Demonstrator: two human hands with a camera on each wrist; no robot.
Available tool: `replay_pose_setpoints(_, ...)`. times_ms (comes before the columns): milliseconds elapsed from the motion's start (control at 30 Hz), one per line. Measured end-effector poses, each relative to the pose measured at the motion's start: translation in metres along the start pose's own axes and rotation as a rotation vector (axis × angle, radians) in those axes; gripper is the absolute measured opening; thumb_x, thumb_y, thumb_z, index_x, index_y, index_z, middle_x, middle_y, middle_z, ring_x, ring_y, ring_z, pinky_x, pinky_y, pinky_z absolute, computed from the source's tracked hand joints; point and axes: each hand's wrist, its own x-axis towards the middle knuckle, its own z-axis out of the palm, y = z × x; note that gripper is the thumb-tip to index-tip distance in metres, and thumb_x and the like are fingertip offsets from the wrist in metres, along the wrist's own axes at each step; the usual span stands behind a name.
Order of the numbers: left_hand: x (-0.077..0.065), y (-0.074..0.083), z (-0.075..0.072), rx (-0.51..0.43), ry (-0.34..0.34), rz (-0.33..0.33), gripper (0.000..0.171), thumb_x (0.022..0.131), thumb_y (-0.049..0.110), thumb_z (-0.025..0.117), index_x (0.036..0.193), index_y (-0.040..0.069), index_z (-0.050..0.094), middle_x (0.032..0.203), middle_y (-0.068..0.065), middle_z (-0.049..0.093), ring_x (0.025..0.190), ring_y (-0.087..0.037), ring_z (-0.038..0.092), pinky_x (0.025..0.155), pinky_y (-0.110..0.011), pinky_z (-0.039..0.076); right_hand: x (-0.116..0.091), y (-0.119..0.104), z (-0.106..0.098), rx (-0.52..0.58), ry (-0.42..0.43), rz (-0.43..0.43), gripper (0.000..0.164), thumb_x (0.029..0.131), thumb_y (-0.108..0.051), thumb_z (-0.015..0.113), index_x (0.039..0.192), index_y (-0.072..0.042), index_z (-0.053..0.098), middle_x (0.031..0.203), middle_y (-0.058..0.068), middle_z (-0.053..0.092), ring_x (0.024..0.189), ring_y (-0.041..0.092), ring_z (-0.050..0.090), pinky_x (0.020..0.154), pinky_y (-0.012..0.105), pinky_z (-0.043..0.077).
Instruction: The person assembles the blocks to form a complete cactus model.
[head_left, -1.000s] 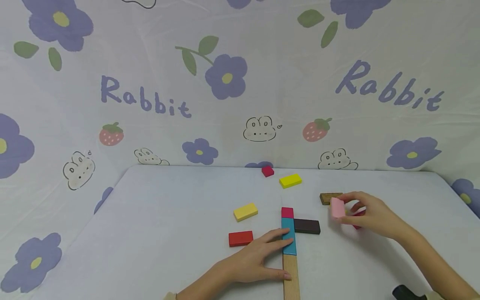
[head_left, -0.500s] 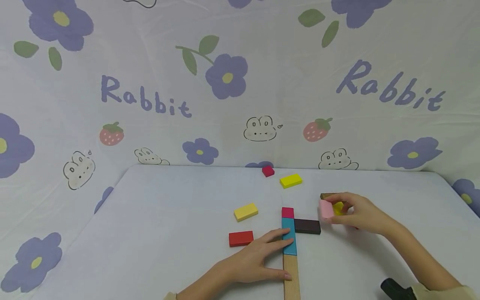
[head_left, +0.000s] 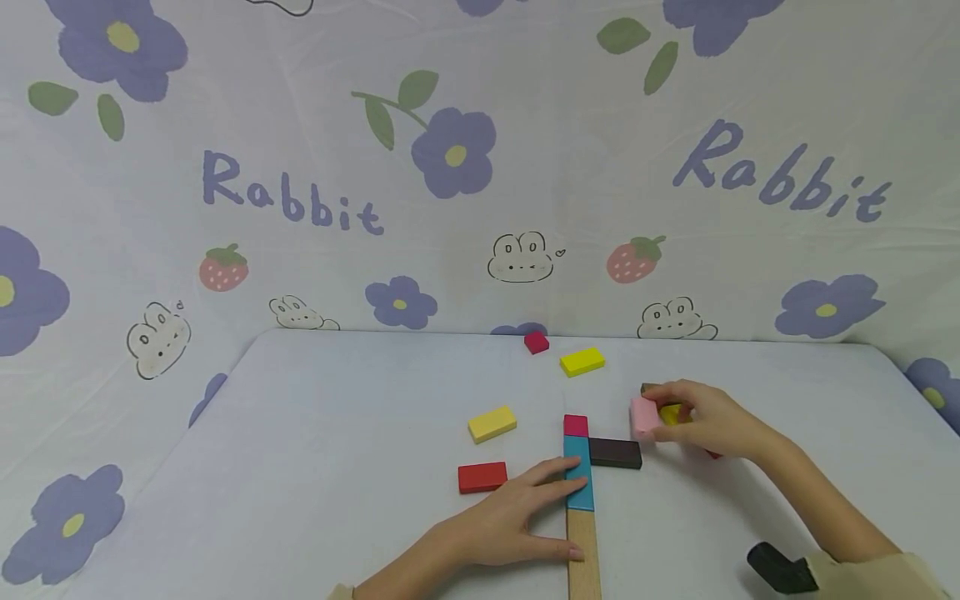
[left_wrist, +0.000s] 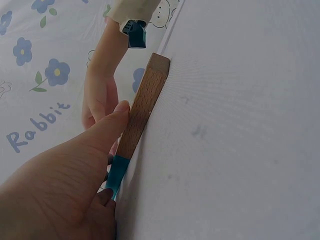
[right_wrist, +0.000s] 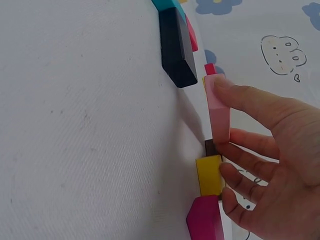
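Observation:
In the head view my right hand (head_left: 716, 421) pinches a pink block (head_left: 643, 418) between thumb and fingers. The right wrist view shows this pink block (right_wrist: 218, 110) held upright, apart from the dark block (right_wrist: 177, 47). My left hand (head_left: 510, 512) rests on a line of blocks: fingertips touch the blue block (head_left: 579, 496), the thumb touches the long wooden block (head_left: 582, 575). A crimson block (head_left: 575, 425) caps the far end of that line. The black block (head_left: 615, 452) lies against the blue one's right side.
Left of the line lie a red block (head_left: 482, 477) and a yellow block (head_left: 492, 424). Farther back are a brighter yellow block (head_left: 582, 362) and a small red one (head_left: 536, 342). Another yellow block (right_wrist: 209, 175) and a magenta block (right_wrist: 205, 217) sit below my right hand.
My right hand has carried the pink block left, toward the black block, slowing in the last half second. The left hand and the line of blocks have stayed put.

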Motion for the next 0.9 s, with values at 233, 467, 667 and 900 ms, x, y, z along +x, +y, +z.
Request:
replay_pose_setpoints(233, 0.0, -0.001, 0.001, 0.005, 0.004, 0.004, 0.074, 0.102, 0.048, 0.068, 0.166, 0.024, 0.037, 0.174, 0.007, 0.024, 0.157, -0.014, 0.03, 0.123, -0.041, 0.039, 0.006, 0.001, 0.006, -0.016, 0.03, -0.015, 0.064, 0.086, -0.029, 0.088, 0.135, 0.005, 0.066, 0.136, 0.026, 0.066, 0.114, 0.039, 0.062, 0.099, 0.059, 0.055)
replay_pose_setpoints(467, -0.001, 0.001, 0.0, 0.009, 0.005, -0.002, 0.074, 0.102, 0.048, 0.069, 0.165, 0.024, 0.038, 0.174, 0.007, 0.024, 0.157, -0.015, 0.03, 0.123, -0.041, 0.038, 0.009, 0.003, 0.012, -0.014, 0.041, 0.006, 0.066, 0.085, -0.032, 0.09, 0.135, 0.003, 0.066, 0.144, 0.031, 0.06, 0.13, 0.05, 0.055, 0.107, 0.066, 0.049)
replay_pose_setpoints(667, -0.001, 0.002, 0.0, 0.01, 0.005, -0.006, 0.074, 0.102, 0.048, 0.069, 0.165, 0.024, 0.038, 0.174, 0.007, 0.024, 0.156, -0.015, 0.03, 0.123, -0.041, 0.039, 0.011, 0.005, 0.014, -0.014, 0.04, 0.021, 0.065, 0.084, -0.029, 0.091, 0.135, 0.002, 0.065, 0.144, 0.031, 0.059, 0.131, 0.051, 0.054, 0.107, 0.066, 0.049)
replay_pose_setpoints(900, 0.0, 0.001, 0.0, 0.012, 0.003, -0.006, 0.075, 0.102, 0.048, 0.069, 0.165, 0.024, 0.038, 0.174, 0.006, 0.024, 0.156, -0.015, 0.031, 0.123, -0.041, 0.039, 0.01, 0.006, 0.015, -0.008, 0.041, 0.008, 0.057, 0.091, -0.028, 0.085, 0.136, 0.002, 0.066, 0.144, 0.032, 0.059, 0.134, 0.054, 0.051, 0.109, 0.069, 0.045)
